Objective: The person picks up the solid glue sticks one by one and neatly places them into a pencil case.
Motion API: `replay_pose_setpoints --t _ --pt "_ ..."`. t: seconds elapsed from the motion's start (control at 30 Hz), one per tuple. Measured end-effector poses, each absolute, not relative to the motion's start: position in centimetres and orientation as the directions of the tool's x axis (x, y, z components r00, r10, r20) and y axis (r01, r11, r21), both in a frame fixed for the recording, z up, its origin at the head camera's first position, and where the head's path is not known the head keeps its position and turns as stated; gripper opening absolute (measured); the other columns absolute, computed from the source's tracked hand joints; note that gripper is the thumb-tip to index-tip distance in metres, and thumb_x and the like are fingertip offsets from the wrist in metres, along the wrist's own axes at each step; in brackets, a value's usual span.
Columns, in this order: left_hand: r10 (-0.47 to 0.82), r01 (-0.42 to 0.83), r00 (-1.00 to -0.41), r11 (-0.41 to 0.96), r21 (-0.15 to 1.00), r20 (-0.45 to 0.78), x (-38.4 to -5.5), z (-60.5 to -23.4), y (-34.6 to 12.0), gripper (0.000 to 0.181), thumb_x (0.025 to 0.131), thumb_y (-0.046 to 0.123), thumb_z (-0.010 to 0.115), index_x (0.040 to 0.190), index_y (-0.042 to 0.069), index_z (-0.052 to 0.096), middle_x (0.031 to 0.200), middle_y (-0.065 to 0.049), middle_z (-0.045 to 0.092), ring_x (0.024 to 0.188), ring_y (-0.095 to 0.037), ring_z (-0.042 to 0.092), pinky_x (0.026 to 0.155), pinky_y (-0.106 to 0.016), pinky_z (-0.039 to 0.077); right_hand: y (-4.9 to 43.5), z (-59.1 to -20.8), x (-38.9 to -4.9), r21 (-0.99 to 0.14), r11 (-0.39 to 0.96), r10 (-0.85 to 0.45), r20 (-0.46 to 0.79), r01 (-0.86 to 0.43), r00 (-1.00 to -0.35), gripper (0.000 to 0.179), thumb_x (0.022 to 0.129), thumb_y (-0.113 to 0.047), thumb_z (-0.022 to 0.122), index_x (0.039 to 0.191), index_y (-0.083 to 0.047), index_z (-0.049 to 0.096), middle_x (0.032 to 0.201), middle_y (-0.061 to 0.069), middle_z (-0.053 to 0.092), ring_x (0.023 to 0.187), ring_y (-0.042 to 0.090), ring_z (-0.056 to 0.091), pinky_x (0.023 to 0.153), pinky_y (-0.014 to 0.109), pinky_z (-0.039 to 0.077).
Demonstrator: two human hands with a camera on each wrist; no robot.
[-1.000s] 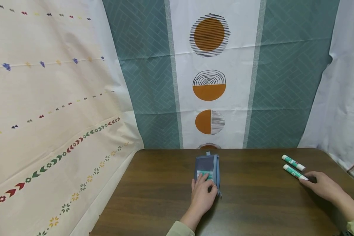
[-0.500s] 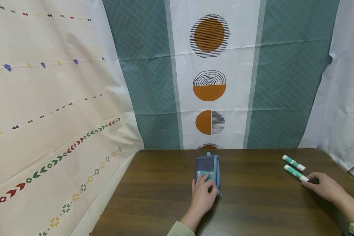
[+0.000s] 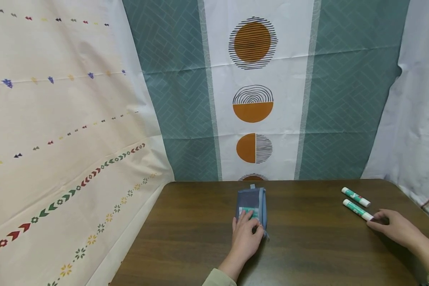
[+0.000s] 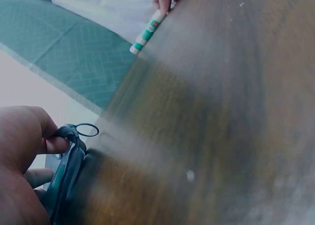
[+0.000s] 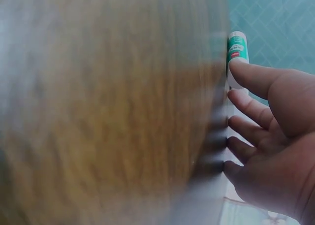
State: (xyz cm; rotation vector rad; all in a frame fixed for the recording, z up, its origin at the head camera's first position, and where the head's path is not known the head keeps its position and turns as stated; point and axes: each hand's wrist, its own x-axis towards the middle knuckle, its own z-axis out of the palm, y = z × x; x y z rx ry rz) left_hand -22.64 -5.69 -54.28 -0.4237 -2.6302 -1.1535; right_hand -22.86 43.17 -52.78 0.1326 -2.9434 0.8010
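Observation:
A blue zipped pouch (image 3: 249, 196) lies on the table, a green-and-white item showing through its front. My left hand (image 3: 246, 237) rests over its near end; in the left wrist view, thumb and finger pinch the pouch's zipper edge (image 4: 74, 153) by a small ring. Two green-and-white glue sticks lie side by side at the right: the farther glue stick (image 3: 356, 197) and the nearer glue stick (image 3: 357, 209). Just past the nearer one's right end is my right hand (image 3: 397, 227), fingers loosely bent and tips on the table. It appears to hold nothing.
The brown wooden table (image 3: 307, 246) runs back to a green-and-white patterned curtain (image 3: 343, 119). A cream cloth (image 3: 75, 139) hangs along the left side, and a white cloth (image 3: 414, 131) at the right.
My right hand has let go of the nearer glue stick and drawn slightly to the right of its end. The left hand and pouch stay as they were.

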Motion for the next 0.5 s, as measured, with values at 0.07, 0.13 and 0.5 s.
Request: replay_pose_setpoints --t 0.07,0.13,0.5 --pt "0.165 0.352 -0.931 0.647 0.677 0.326 -22.64 -54.26 -5.74 0.021 0.096 0.016 0.066 0.076 0.023 0.068 0.154 -0.016 0.064 0.156 -0.045 0.044 0.125 -0.078 0.019 43.08 -52.75 -22.86 -0.507 0.854 -0.071 0.112 -0.118 -0.991 0.032 0.105 -0.024 0.074 0.106 0.007 0.069 0.137 0.061 0.042 0.124 0.081 0.042 0.095 0.079 0.043" --pt "0.164 0.35 -0.932 0.646 0.678 0.324 -22.65 -54.25 -5.78 0.021 0.096 0.016 0.066 0.076 0.023 0.069 0.155 -0.016 0.064 0.156 -0.045 0.044 0.125 -0.078 0.018 43.01 -52.81 -22.88 -0.509 0.85 -0.082 0.132 -0.138 -0.988 0.029 0.106 -0.021 0.073 0.105 0.007 0.068 0.13 0.056 0.052 0.123 0.078 0.047 0.094 0.078 0.044" --pt "0.17 0.347 -0.934 0.644 0.682 0.315 -22.46 -54.2 -5.8 0.023 0.097 0.016 0.065 0.075 0.023 0.067 0.156 -0.016 0.063 0.157 -0.045 0.043 0.125 -0.078 0.017 42.99 -52.91 -22.81 -0.47 0.871 -0.073 0.169 -0.146 -0.983 0.022 0.106 -0.022 0.071 0.103 0.0 0.067 0.111 0.036 0.067 0.108 0.061 0.063 0.079 0.071 0.05"
